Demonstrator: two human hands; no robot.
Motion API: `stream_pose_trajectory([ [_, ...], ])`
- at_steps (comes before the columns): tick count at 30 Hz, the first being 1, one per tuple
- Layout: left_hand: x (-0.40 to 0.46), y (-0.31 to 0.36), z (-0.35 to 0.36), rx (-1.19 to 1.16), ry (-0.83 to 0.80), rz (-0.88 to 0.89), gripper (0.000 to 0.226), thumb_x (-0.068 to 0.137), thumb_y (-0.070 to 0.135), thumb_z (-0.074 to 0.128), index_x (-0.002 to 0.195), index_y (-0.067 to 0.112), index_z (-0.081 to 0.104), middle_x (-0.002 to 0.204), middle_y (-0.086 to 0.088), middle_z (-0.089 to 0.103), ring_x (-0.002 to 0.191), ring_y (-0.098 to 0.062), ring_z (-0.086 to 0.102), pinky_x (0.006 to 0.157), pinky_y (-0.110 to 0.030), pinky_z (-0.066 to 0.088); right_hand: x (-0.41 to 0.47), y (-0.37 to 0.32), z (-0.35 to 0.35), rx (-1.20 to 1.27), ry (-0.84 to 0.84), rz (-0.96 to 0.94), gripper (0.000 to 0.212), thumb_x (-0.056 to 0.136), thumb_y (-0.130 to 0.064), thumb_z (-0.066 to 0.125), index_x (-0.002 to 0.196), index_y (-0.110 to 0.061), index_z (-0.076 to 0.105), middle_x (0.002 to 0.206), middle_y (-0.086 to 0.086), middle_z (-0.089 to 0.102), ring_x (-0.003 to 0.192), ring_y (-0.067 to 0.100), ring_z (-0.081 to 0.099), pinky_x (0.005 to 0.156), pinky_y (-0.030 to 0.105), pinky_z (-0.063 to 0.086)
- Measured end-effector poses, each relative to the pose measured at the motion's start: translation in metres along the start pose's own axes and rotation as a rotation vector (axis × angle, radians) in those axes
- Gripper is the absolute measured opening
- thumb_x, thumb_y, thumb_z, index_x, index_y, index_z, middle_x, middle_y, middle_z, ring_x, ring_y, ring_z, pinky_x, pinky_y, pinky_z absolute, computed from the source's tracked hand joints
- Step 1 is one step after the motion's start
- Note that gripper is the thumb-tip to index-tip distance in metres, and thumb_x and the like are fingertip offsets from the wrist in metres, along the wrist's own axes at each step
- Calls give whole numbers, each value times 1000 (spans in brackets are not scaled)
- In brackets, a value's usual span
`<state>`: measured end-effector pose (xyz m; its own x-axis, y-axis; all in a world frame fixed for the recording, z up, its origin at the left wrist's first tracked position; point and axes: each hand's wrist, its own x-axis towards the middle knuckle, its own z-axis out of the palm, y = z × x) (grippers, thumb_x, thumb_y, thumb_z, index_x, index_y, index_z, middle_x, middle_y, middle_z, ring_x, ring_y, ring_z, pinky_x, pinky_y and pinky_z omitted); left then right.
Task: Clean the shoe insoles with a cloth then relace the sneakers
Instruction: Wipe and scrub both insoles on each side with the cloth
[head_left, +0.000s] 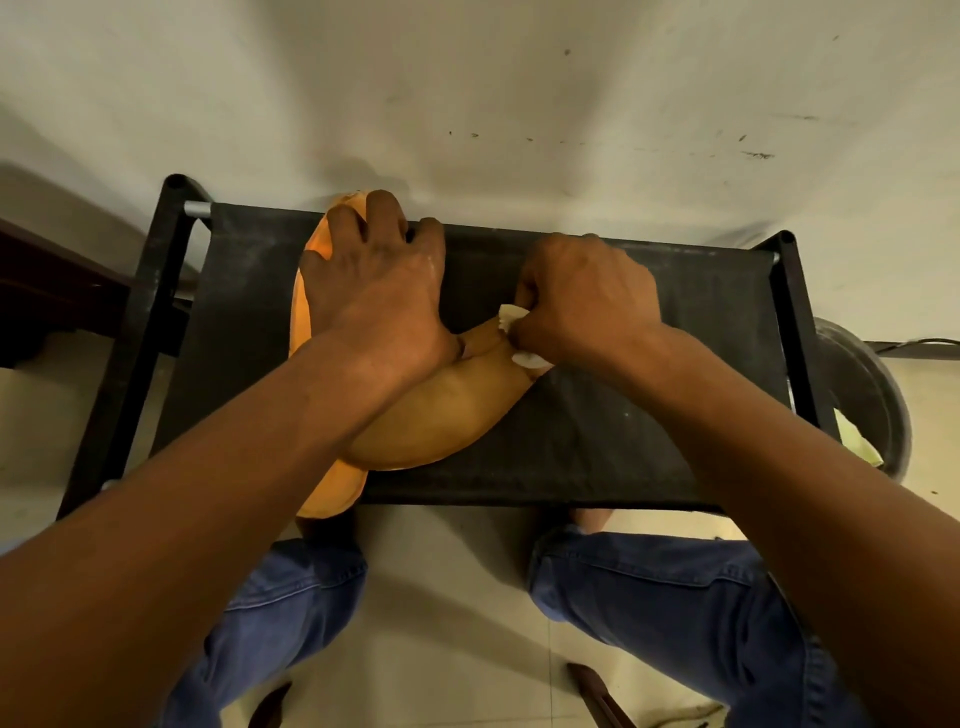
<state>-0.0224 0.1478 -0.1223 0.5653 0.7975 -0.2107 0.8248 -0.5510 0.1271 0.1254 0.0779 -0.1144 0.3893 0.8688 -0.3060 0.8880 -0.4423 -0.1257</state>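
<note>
Your left hand (371, 283) lies flat on the bright orange insole (306, 312), fingers spread and fairly straight, pressing it down onto the black stool (597, 441). Your fingertips reach the far edge of the stool, and your thumb points toward your other hand. The bright orange insole runs along the left part of the stool, from the far edge to the near edge, and its near end sticks out a little past the near edge. Your left arm comes in from the lower left and crosses over both insoles. The second insole (441, 421), a duller tan one, lies slanted on the middle of the stool, with one end under your left wrist and the narrow end under your right hand (582, 301). Your right hand is curled into a fist around a small white cloth (514, 322), and only bits of the cloth peek out on the left side of the fist. The cloth touches the narrow end of the tan insole. Your right arm comes in from the lower right. Your knees in blue jeans (649, 587) sit just below the near edge of the stool. A dark round bin (872, 395) stands right of the stool.
</note>
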Motion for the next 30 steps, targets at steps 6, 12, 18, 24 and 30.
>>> stream_pose_trajectory([
  [6, 2, 1, 1, 21, -3, -12, 94, 64, 56, 87, 142, 26, 45, 146, -13, 32, 138, -42, 29, 102, -60, 42, -8, -14, 7, 71, -102, -143, 26, 77, -32, 80, 99, -22, 70, 91, -2, 64, 81, 17, 63, 67, 33, 56],
  [12, 1, 0, 0, 0, 5, 5, 92, 63, 63, 84, 139, 25, 47, 144, -13, 34, 136, -41, 31, 100, -59, 42, -3, -4, 1, 50, -78, -96, 22, 77, -30, 79, 96, -27, 69, 90, -3, 65, 83, 18, 64, 64, 33, 53],
  [18, 0, 0, -3, -3, -15, 3, 93, 65, 62, 85, 140, 24, 46, 145, -12, 32, 137, -40, 30, 102, -59, 42, 10, 28, -17, 151, -205, -46, 19, 77, -32, 82, 86, -33, 65, 88, -5, 65, 79, 14, 63, 62, 28, 47],
  [24, 0, 1, -3, -14, -13, 0, 90, 66, 63, 83, 138, 24, 48, 143, -12, 33, 136, -40, 31, 101, -57, 43, 15, 38, -16, 154, -137, -21, 23, 75, -30, 83, 94, -28, 70, 90, -3, 65, 78, 15, 62, 61, 27, 46],
  [30, -2, 8, 6, -16, 31, -13, 95, 63, 75, 76, 138, 25, 46, 144, -13, 34, 133, -41, 32, 99, -56, 38, 12, 30, -14, 155, -167, -40, 24, 76, -33, 83, 94, -26, 69, 88, -4, 64, 77, 13, 61, 62, 27, 49],
])
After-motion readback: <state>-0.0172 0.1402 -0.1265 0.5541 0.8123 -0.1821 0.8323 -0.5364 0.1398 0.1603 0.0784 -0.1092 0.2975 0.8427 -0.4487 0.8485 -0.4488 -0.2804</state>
